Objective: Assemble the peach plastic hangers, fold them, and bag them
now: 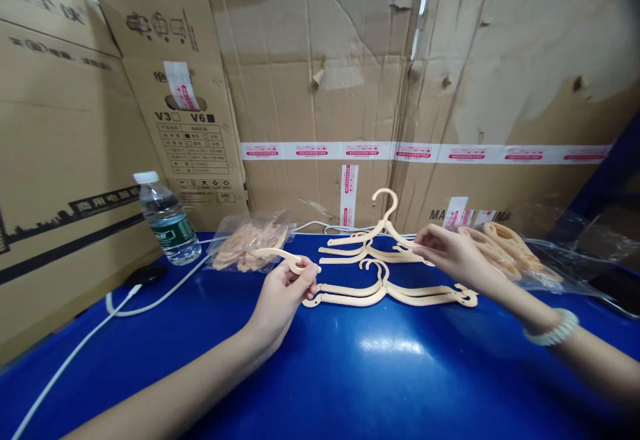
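My left hand [286, 293] pinches a small beige hook piece [280, 255] just above the blue table [350, 373]. My right hand [450, 253] has its fingers closed on the arm of an assembled beige hanger [373, 243] that stands up slightly at the back. A second stack of beige hangers [395, 291] lies flat on the table between both hands. A clear bag of beige hook parts [245, 243] sits just left of my left hand. Another clear bag with beige hanger parts [505, 250] lies behind my right hand.
A water bottle [167, 220] stands at the left. A white cable [100, 333] runs across the table's left side beside a black object [145, 275]. Cardboard walls [325, 93] enclose the back and left. A pale bracelet [553, 330] is on my right wrist.
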`<state>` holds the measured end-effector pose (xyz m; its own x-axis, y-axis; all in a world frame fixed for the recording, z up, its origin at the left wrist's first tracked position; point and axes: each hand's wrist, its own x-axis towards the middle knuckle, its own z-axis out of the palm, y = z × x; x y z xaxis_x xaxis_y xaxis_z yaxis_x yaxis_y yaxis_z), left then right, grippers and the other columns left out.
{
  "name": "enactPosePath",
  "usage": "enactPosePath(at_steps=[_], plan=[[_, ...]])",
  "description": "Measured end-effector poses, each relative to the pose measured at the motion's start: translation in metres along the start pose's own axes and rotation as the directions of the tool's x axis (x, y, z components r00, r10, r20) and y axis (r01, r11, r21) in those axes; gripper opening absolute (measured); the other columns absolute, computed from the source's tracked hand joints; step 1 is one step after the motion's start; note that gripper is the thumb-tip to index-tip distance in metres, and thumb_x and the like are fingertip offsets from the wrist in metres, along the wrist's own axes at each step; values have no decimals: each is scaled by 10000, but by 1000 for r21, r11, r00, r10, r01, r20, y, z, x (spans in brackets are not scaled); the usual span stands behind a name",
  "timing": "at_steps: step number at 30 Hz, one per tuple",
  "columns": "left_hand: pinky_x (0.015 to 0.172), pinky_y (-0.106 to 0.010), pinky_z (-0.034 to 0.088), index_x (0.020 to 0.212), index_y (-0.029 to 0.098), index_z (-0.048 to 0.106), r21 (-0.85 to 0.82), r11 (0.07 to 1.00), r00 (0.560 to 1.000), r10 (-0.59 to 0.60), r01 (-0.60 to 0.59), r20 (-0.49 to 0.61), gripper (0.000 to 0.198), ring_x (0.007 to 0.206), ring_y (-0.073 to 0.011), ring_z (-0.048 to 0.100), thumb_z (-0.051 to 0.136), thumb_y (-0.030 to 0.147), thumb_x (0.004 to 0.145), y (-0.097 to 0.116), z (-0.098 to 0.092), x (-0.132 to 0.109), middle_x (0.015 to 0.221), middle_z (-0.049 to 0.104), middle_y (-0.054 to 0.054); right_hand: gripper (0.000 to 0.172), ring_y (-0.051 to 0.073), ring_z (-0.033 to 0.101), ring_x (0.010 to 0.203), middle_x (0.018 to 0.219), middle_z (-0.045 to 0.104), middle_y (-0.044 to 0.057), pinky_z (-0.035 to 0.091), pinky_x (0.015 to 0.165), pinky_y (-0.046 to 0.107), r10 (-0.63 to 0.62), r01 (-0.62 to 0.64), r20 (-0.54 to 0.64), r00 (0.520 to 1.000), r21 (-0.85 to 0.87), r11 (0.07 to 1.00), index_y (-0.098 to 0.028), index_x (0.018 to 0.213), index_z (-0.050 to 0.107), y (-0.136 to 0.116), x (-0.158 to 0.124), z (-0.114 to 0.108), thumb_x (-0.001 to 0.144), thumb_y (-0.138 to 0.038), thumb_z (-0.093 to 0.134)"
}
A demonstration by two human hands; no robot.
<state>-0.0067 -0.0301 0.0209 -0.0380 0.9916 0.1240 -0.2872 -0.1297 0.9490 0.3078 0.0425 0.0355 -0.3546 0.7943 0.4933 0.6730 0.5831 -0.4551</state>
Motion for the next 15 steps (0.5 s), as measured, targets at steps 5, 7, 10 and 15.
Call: enactPosePath(at_steps=[5,7,10,15], plan=[[539,-157,405,786,159,592,-126,990,996,-55,64,74,319,565,-64,481,820,364,695,0,-3,2,608,545,46,246,200,640,762,888,672,76,530,651,307,-38,38,-6,999,174,984,-199,997,640,-16,-26,-3,891,-410,571],[584,-174,443,765,161,597,-183,979,993,-75,91,92,278,631,-78,513,818,322,709,-1,-3,2,690,568,28,216,208,634,766,845,668,73,521,657,314,-86,87,-15,996,124,988,-197,935,658,-21,-32,-2,892,-393,579],[676,-227,499,757,154,625,-258,949,981,-157,182,115,253,759,-118,563,839,267,683,1,0,-2,834,594,-8,181,207,628,742,808,665,68,509,643,315,-151,153,-30,988,65,986,-195,905,658,-25,-35,-1,894,-357,579],[694,-253,519,716,142,641,-295,920,963,-220,257,156,231,738,-131,587,851,219,659,5,2,-5,890,610,-27,94,190,629,757,829,665,49,502,650,287,-214,216,-50,976,45,975,-209,912,642,-30,-35,-6,897,-285,589]])
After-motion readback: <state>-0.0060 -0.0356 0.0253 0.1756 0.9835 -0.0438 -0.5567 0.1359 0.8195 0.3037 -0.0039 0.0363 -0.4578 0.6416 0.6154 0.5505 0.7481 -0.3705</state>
